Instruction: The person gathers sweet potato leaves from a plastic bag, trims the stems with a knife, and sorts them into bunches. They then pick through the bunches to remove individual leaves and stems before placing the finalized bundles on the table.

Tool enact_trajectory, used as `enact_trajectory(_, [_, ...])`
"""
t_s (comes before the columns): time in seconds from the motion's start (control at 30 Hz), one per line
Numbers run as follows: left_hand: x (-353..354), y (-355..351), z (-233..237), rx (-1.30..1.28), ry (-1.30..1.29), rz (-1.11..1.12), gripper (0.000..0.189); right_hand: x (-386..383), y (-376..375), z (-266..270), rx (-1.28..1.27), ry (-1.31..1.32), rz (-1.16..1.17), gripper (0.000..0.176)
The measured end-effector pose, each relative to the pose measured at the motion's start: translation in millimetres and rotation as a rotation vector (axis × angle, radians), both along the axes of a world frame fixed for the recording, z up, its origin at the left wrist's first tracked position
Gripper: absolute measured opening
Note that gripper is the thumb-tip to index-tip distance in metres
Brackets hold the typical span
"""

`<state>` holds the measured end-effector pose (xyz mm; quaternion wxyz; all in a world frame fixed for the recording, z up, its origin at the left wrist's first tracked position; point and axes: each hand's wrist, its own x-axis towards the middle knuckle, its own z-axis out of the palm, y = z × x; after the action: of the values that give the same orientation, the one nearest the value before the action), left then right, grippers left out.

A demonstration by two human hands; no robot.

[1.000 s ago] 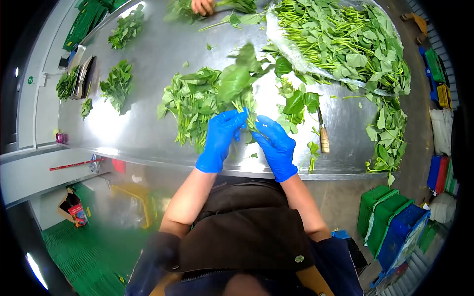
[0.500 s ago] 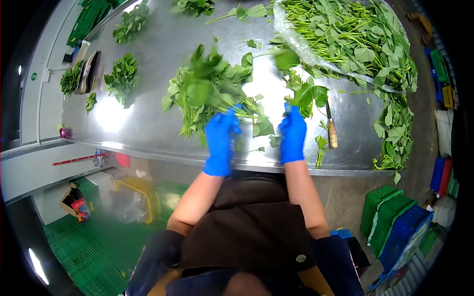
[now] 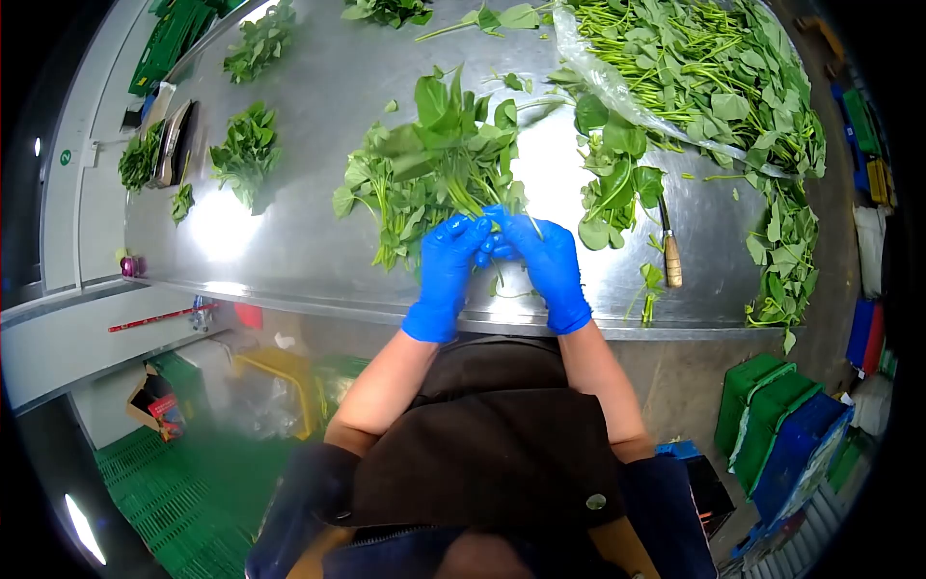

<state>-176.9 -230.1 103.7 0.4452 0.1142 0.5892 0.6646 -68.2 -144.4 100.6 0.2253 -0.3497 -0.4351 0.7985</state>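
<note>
- Head view, centre of the frame: the left hand [image 3: 447, 259], in a blue glove, is curled tight round the stem ends of a bunch of greens [image 3: 434, 159].
- The right hand [image 3: 552, 259], gloved the same, meets it from the other side. Its fingers are also closed on those stems, so the two sets of fingertips touch just above the near table edge.
- The bunch of greens fans up and away from the hands toward the upper middle of the frame. Its leaves spread over the steel table [image 3: 289, 236] and its stems are gathered in the grip.
- Just right of the right hand lies a smaller loose clump [image 3: 617, 183] of the same leaves, apart from the held bunch.
- Further right, a knife [image 3: 670, 259] with a wooden handle lies on the table, handle toward the near edge, untouched by either hand.
- Upper right of the frame: a big heap of greens [image 3: 704, 72] sits on a clear plastic sheet [image 3: 603, 82], with more leaves trailing down the right edge of the table.
- Upper left: several small sorted piles [image 3: 246, 154] lie well apart from the hands.
- Bottom of the frame: the person's brown apron [image 3: 492, 454] fills the middle.
- Lower right: green crates [image 3: 767, 410] and a blue crate [image 3: 810, 449] stand on the floor.
</note>
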Motion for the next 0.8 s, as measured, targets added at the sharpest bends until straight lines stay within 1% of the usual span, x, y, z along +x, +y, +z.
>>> enact_trajectory(0.03, [6.1,4.4,1.4,0.036,0.001,0.044,0.011,-3.8,-3.0,1.1,0.016,0.002,-0.082,0.017])
enact_trajectory(0.07, [11.8,7.3,2.9,0.069,-0.001,0.090,0.011,-4.8,-1.5,4.8,0.010,-0.030,-0.095,0.017])
enact_trajectory(0.17, [22.5,14.8,5.6,0.108,-0.002,0.118,0.010,-0.7,-2.8,0.8,0.046,0.010,-0.189,0.015])
enact_trajectory(0.27, [33.3,20.5,-1.6,0.167,-0.028,0.137,0.012,5.5,0.7,19.3,0.132,0.028,-0.213,0.025])
enact_trajectory(0.37, [16.5,18.5,21.5,0.171,0.011,0.210,0.022,37.9,48.5,-27.1,-0.016,-0.024,-0.529,0.027])
enact_trajectory(0.4, [16.3,19.8,26.1,0.165,0.043,0.136,0.029,42.6,55.4,-19.3,0.027,-0.036,-0.472,0.029])
enact_trajectory(0.43, [16.0,20.8,25.0,0.181,0.020,0.124,0.029,47.4,61.3,-8.2,0.066,-0.048,-0.412,0.031])
enact_trajectory(0.47, [17.8,20.3,23.4,0.190,-0.006,0.109,0.029,52.0,70.2,-4.4,0.093,-0.041,-0.400,0.030])
enact_trajectory(0.5, [18.2,23.4,22.5,0.209,-0.030,0.090,0.029,56.5,84.2,-10.7,0.094,-0.059,-0.391,0.028])
enact_trajectory(0.57, [26.6,24.4,21.9,0.237,-0.055,0.144,0.031,62.0,103.4,-26.1,0.049,0.040,-0.475,0.022])
enact_trajectory(0.63, [23.7,25.3,21.8,0.246,-0.074,0.180,0.032,87.3,146.7,-53.7,-0.009,-0.107,-0.640,0.026])
enact_trajectory(0.67, [14.5,20.6,21.5,0.237,-0.085,0.197,0.033,102.6,159.5,-69.1,0.160,-0.250,-0.546,0.035])
enact_trajectory(0.7, [8.1,18.1,19.7,0.229,-0.093,0.215,0.033,102.4,159.0,-62.6,0.361,-0.545,-0.361,0.038])
enact_trajectory(0.77, [7.4,17.9,15.2,0.250,-0.076,0.182,0.033,105.5,151.2,-28.8,0.748,-1.116,0.048,0.045])
enact_trajectory(0.8, [8.2,18.9,16.6,0.243,-0.073,0.185,0.033,105.7,143.3,-7.2,0.646,-1.146,0.084,0.051])
